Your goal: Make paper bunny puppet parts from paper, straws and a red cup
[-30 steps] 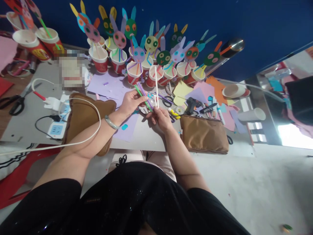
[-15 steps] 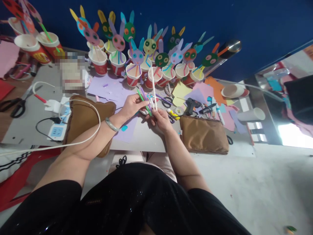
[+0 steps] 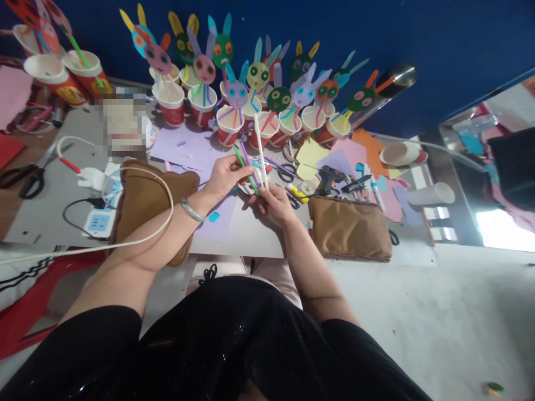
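Note:
My left hand (image 3: 228,175) is closed, thumb and fingers pinching a green straw (image 3: 238,155) and a purple straw (image 3: 244,150). Close beside it, my right hand (image 3: 275,204) is closed around the lower end of a long white straw (image 3: 261,146), which points up toward the cups. The lower tips of the coloured straws come down to the right fingertips; whether those fingers grip them too I cannot tell. Behind the hands stand several red-and-white paper cups (image 3: 229,133) with paper rabbit heads (image 3: 237,93) on straws.
A brown pouch (image 3: 351,229) lies right of my hands and a brown cushion-like piece (image 3: 137,195) at the left. Black scissors (image 3: 286,172), a glue gun (image 3: 328,179) and purple paper (image 3: 179,147) lie on the table. A white cable (image 3: 169,192) loops over my left forearm.
The white straw's top has tipped slightly to the left. Both hands keep their hold and have hardly moved; the view has shifted a little.

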A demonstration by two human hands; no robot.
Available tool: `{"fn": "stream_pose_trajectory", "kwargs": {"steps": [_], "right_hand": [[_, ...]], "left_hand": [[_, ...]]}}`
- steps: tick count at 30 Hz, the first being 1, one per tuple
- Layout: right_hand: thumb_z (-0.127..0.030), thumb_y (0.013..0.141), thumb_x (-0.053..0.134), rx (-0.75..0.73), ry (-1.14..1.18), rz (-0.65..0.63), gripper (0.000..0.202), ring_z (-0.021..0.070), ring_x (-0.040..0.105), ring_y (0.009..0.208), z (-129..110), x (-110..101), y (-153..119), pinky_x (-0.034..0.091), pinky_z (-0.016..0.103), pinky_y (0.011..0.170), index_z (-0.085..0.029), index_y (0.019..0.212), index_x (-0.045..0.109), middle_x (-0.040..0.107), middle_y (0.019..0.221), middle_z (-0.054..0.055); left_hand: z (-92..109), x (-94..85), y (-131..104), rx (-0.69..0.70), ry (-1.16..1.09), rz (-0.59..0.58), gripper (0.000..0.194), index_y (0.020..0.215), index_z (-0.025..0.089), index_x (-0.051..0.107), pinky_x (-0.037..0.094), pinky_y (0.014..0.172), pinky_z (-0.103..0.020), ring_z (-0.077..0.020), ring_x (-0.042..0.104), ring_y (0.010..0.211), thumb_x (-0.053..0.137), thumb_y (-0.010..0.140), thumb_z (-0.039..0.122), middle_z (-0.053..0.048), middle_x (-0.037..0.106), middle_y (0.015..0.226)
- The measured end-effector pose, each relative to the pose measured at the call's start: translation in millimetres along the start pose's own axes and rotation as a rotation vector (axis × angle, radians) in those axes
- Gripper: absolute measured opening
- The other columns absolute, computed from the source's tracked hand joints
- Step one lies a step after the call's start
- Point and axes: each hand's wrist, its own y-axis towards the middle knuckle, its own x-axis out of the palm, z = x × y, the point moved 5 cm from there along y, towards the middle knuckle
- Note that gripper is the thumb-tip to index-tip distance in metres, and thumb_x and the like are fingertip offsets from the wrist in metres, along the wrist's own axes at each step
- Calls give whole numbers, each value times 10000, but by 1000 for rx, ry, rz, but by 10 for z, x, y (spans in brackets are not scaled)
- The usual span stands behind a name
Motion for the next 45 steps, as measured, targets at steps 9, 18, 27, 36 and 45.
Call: {"fn": "stream_pose_trajectory", "kwargs": {"steps": [9,18,27,36,45], "right_hand": [[-737,868,721,34,20,30,544,72,472,428,72,-53,27,318,238,416,-200,820,646,731,690,0],[-737,903,691,-102,13,297,539,71,417,415,67,-226,33,304,255,409,-216,1043,701,595,610,-60],[-775,891,667,-98,-10,416,626,70,417,415,95,-287,28,318,250,403,-205,1141,733,653,674,-29],[-703,1024,456,-203,-242,566,680,103,400,470,45,-308,-73,370,272,490,-180,1418,638,602,661,-32],[-734,1053,392,-136,-586,82,635,158,540,630,38,-10,-53,422,316,655,-180,942,682,597,663,10]], "left_hand": [[-2,77,-47,-169,4,-111,481,838,141,736,542,500,-220,-120,671,577,1010,539,399,1,744,692],[1,46,-33,-123,6,-44,341,830,138,719,485,479,-184,-87,631,536,968,662,299,30,693,617],[6,49,-51,-137,29,-16,297,846,123,731,539,505,-181,-79,638,540,952,688,243,20,714,652],[-52,43,-38,-131,54,-47,353,872,125,760,552,510,-190,-105,677,588,965,671,330,4,732,662],[-69,52,-42,-104,87,-74,373,776,135,731,518,493,-207,-106,648,532,967,600,365,6,735,639]]}}
